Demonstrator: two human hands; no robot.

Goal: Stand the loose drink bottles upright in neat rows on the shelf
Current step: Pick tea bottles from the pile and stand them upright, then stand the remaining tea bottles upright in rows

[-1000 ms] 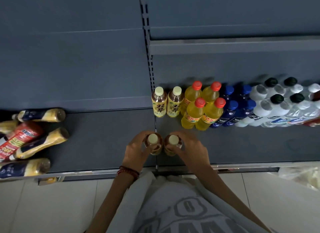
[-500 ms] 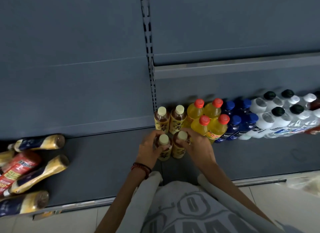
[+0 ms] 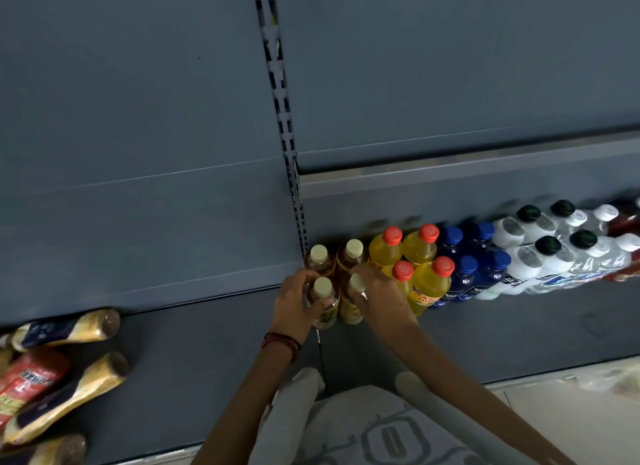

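Two tea bottles (image 3: 327,308) slid back against rear pair (image 3: 319,255), left hand (image 3: 294,307) gripping one, right hand (image 3: 381,298) another

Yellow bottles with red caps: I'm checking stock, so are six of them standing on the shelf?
No, only four yellow bottles with red caps stand on the shelf, in two rows of two.

Head camera looks steeply down, close above the shelf (image 3: 207,360).
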